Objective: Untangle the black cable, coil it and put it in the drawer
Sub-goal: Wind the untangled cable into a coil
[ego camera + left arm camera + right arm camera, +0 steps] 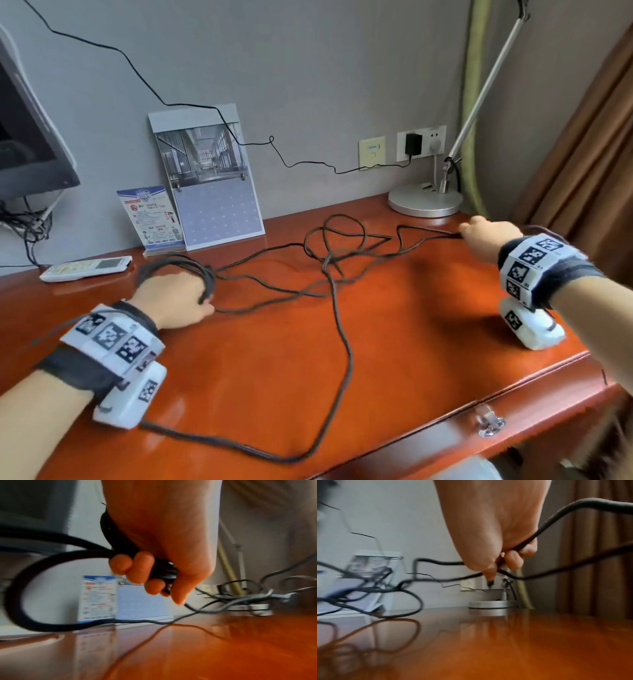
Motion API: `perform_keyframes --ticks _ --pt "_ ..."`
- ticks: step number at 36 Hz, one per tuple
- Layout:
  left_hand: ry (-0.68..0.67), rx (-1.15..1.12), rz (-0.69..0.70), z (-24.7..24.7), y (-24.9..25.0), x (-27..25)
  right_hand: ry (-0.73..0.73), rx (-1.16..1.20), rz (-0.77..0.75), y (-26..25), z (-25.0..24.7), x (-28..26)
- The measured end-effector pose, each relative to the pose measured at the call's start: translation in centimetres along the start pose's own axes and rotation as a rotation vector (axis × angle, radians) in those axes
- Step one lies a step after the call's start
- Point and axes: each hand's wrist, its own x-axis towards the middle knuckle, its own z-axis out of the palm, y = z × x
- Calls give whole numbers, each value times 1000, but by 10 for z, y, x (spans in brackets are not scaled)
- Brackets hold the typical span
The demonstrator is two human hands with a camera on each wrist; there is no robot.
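Right now my left hand [178,294] is curled round several gathered loops of the black cable [337,274] near the desk's [394,342] left edge. My right hand [486,233] pinches another stretch of it near the back right corner, beside the lamp base [424,202]. Between my hands the cable lies in a loose tangle across the middle of the desk, one long loop reaching the front edge. The drawer [445,442] under the front edge is closed. A remote [85,268] lies at the back left.
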Motion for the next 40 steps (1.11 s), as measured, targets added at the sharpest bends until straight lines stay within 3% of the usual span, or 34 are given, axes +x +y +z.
perform_keyframes --ticks 4,8,10,14,17,23,28,32,38,40 --pt "125 -97 -322 6 -51 15 56 208 257 28 15 23" --pt "230 -248 -485 6 -61 23 88 311 349 25 10 34" --pt "260 -401 -444 4 -55 28 60 334 327 19 8 37" --pt "189 -932 -140 2 -50 23 3 469 293 -1 4 41" --pt "233 -1146 -102 -2 -53 17 0 527 186 -25 -16 29" --pt "417 -1652 -252 -13 -60 16 48 608 -162 -93 -73 -11" --pt "467 -1982 -165 -48 -37 4 92 842 -526 -155 -119 -68" --pt "390 -2171 13 -81 -12 -15 -6 903 -758 -199 -136 -112" --pt "130 -2267 675 -116 18 -48 -151 1029 -902 -234 -127 -126" --pt "58 -2268 816 -125 24 -55 -145 1048 -994 -240 -121 -124"
